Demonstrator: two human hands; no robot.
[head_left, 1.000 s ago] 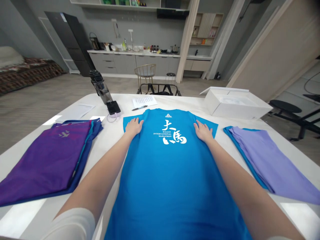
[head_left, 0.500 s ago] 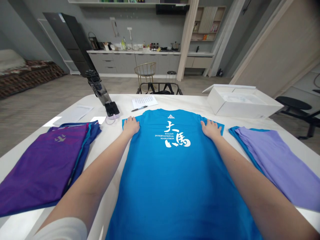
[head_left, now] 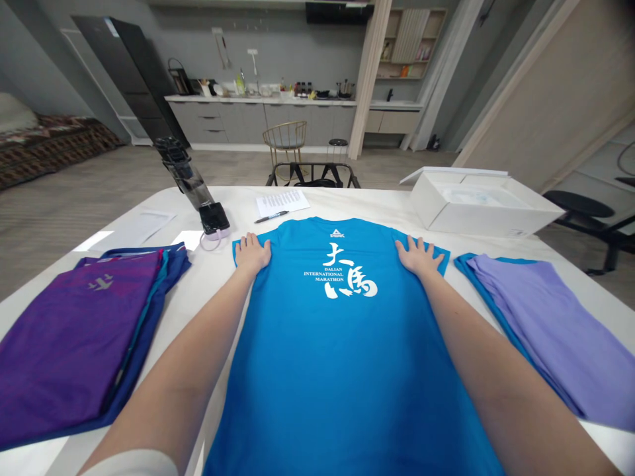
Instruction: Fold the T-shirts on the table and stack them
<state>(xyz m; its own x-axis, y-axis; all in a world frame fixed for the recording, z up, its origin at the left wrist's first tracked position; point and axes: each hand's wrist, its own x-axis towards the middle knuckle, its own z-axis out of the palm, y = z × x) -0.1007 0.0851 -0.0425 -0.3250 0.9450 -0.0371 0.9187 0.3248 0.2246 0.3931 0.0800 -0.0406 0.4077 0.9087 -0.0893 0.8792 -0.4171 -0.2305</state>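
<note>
A blue T-shirt (head_left: 342,357) with white lettering lies spread over the table (head_left: 370,203), its collar at the far end and its lower part running out of the bottom of the view. My left hand (head_left: 252,253) rests flat on the left sleeve, fingers apart. On the right sleeve lies my right hand (head_left: 419,256), palm down with its fingers spread. Beside my left arm is a pile of folded shirts, a purple shirt (head_left: 84,330) on top. To the right of my right arm, a lilac garment (head_left: 550,324) lies folded over a blue one.
A clear water bottle (head_left: 191,185) with a black cap stands at the back left. Near the far edge are a printed sheet (head_left: 285,201) and a pen (head_left: 271,217). An opened white box (head_left: 481,201) sits at the back right, and a chair (head_left: 312,175) is beyond the table.
Both hands have spread their fingers wider on the sleeves, and the right sleeve reaches slightly farther out. The whole view has shifted a little.
</note>
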